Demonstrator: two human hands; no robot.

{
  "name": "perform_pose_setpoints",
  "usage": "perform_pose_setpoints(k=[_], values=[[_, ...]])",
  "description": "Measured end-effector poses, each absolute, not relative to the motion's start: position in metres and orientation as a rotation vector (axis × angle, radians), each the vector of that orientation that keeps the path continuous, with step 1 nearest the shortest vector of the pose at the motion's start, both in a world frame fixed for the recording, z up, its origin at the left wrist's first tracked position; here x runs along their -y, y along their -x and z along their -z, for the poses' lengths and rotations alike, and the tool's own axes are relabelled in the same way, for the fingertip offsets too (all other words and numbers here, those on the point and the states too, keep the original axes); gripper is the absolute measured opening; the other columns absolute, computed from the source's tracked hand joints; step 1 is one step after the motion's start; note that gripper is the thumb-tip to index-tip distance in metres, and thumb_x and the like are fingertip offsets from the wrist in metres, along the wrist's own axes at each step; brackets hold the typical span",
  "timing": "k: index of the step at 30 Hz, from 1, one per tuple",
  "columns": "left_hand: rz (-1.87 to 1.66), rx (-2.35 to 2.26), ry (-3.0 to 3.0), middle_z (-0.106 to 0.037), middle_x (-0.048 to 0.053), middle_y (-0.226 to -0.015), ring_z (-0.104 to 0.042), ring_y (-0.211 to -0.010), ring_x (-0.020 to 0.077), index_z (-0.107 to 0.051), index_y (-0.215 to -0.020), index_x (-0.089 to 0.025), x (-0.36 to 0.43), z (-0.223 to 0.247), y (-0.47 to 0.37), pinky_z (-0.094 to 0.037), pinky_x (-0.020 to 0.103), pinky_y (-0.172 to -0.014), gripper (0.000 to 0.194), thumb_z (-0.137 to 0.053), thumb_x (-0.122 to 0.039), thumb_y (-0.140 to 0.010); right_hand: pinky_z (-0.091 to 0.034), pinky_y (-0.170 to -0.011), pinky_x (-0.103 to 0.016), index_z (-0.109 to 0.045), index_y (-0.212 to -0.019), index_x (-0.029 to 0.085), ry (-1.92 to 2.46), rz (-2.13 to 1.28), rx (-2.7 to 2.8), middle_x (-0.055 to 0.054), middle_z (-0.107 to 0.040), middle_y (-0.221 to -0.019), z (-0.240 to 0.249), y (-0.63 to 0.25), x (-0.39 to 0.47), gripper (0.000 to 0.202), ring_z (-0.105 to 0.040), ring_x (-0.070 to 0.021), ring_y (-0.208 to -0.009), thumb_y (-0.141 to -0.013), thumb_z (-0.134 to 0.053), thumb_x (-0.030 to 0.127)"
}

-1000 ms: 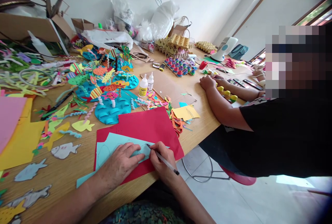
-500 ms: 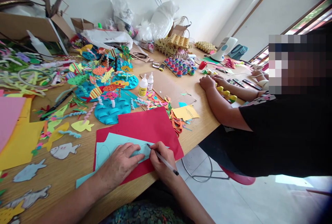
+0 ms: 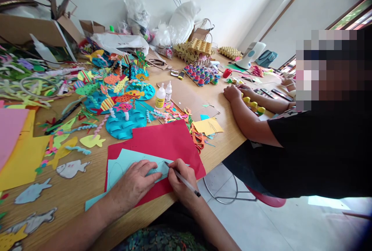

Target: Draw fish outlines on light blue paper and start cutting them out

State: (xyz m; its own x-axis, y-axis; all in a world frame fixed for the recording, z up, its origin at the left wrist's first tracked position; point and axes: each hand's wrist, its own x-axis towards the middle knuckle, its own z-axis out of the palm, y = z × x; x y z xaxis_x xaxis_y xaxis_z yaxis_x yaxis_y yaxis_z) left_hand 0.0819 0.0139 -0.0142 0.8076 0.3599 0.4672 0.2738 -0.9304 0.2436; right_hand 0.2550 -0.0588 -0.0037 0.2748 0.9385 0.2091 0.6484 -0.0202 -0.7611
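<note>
My right hand [image 3: 182,177] grips a pen [image 3: 187,183], its tip touching light blue paper [image 3: 124,158] that bears drawn outlines. My left hand [image 3: 139,179] lies on the same paper with fingers apart, just left of the pen tip. Part of the drawing is hidden under it. Beneath the blue paper is a red sheet [image 3: 162,136] near the table's front edge. A scrap of yellow paper [image 3: 209,126] and orange scissors [image 3: 198,140] lie to its right.
Paper fish [image 3: 72,168] lie at left, beside blue bases [image 3: 126,123] with colourful fish. Two glue bottles [image 3: 159,96] stand behind the red sheet. Another person's forearm [image 3: 250,125] rests on the table [image 3: 223,154] at right, near a yellow egg-carton strip [image 3: 254,106].
My hands, the pen and the papers show no clear movement. The other person's head has shifted slightly left.
</note>
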Motion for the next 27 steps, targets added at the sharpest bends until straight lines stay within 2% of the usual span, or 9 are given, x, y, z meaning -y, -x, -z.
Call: perform_pose_setpoints(k=[8, 27], values=[[-0.752, -0.497, -2.820, -0.060, 0.007, -0.105, -0.055, -0.096, 0.0214, -0.061, -0.103, -0.023, -0.0141, 0.0112, -0.0823, -0.049, 0.034, -0.078, 0.023, -0.048, -0.012, -0.088, -0.032, -0.042, -0.019, -0.054, -0.074, 0.020, 1.746, -0.483, 1.368, 0.006, -0.050, -0.049, 0.0042, -0.2582, 0.0620, 0.009, -0.046, -0.0099, -0.042, -0.076, -0.046, 0.019], [-0.728, -0.498, -2.826, -0.058, 0.008, -0.107, -0.053, -0.097, 0.0236, -0.061, -0.103, -0.022, -0.0137, 0.0132, -0.0814, -0.049, 0.037, -0.078, 0.023, -0.049, -0.012, -0.087, -0.033, -0.044, -0.019, -0.054, -0.071, 0.019, 1.727, -0.491, 1.430, 0.004, -0.051, -0.052, 0.0029, -0.2568, 0.0601, 0.011, -0.047, -0.0103, -0.044, -0.077, -0.046, 0.021]])
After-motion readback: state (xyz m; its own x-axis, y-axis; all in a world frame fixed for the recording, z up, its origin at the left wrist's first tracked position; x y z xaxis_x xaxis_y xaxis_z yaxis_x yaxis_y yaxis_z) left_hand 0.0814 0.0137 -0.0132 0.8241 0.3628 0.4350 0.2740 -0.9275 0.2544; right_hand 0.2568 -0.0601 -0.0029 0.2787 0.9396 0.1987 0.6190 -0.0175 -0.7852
